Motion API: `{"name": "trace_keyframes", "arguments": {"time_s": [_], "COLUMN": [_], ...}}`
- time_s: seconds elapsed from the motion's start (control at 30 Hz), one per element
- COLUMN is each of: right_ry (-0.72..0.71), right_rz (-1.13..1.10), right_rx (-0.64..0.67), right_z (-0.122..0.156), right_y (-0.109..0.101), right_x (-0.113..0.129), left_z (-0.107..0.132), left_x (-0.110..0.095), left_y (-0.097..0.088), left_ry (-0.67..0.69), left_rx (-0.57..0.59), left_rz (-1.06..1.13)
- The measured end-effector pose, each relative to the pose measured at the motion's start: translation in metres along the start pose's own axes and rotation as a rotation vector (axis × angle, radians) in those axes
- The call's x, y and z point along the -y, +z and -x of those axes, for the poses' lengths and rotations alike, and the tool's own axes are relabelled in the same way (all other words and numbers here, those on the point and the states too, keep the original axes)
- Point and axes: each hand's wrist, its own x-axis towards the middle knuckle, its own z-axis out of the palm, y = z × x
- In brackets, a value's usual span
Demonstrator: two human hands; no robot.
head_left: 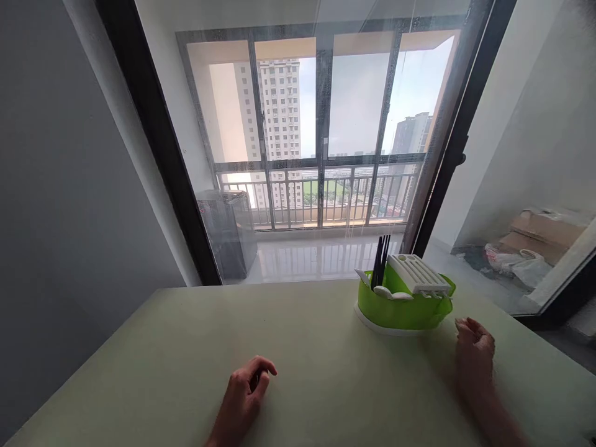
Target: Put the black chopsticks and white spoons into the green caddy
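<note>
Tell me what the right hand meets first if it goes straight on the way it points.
Likely the right end of the green caddy, just ahead of the right hand; depth is unclear from one view.

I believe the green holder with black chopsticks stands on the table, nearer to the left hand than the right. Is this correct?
Not quite: in the head view, the green holder with black chopsticks stands on the table, but nearer to the right hand than the left hand.

A tall building [282,115] stood beyond the railing [351,186]. A cardboard box [549,233] lay near a white plastic bag [531,268].
</note>
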Motion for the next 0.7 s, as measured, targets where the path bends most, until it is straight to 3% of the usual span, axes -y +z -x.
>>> {"name": "trace_keyframes", "arguments": {"time_s": [0.2,0.7], "right_ry": [0.029,0.11], "right_rz": [0.072,0.085], "right_rx": [0.198,0.213], "right_z": [0.006,0.01], "right_y": [0.002,0.0], "right_x": [0.004,0.023], "left_z": [0.0,0.0], "left_x": [-0.002,-0.002], "left_y": [0.001,0.001], "left_ry": [-0.016,0.014], "left_rx": [-0.015,-0.028], "left_rz": [-0.004,-0.013]}}
